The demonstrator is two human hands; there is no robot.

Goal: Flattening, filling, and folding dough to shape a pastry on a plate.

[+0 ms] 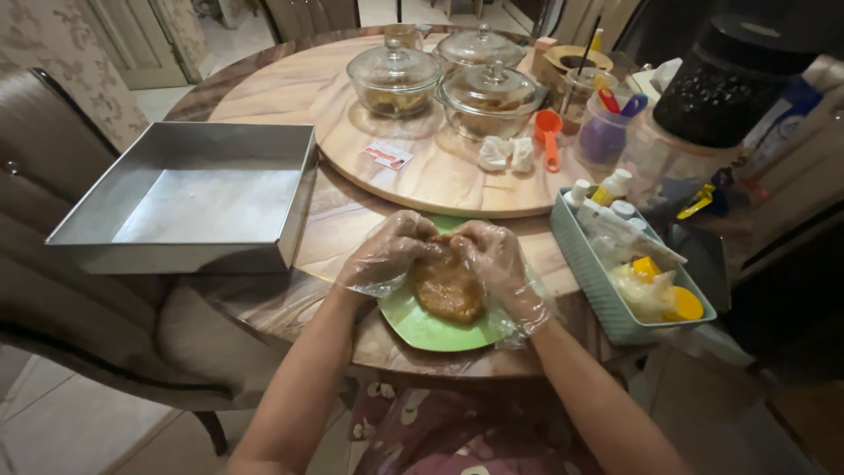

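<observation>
Currently: brown dough patty [447,287] lies flat on a green plate [431,330], at the near edge of the round wooden table [264,97]. All positions below are relative to that plate.

Left hand [389,251], in a clear plastic glove, sits on the patty's upper-left edge. Fingers curled, tips pinching into the dough. Right hand [498,264], same kind of glove, sits on the upper-right edge, fingers bent down over the dough and pressing it. Fingertips of both hands meet at the top of the patty. Neither hand is fully closed; both grip only dough. The lower half of the patty is uncovered and touching the plate.

Around the plate:
- Left and slightly behind: square metal baking pan [189,198], overhanging the table edge, above a padded chair [53,264].
- Right, just beside: teal rectangular basket [589,277] holding small bottles and yellow-capped items; contents otherwise too cluttered to tell.
- Behind: round wooden turntable [440,171], its rim near the plate's far edge. On it are three lidded glass casserole dishes [394,79], an orange measuring scoop [549,136], a white crumpled lump [505,154] and a small card [387,156].
- Behind and right: purple cup [603,136] with utensils in it, then a black perforated container [725,84] further right.
- Below: patterned clothing on the person's lap [440,431].
</observation>
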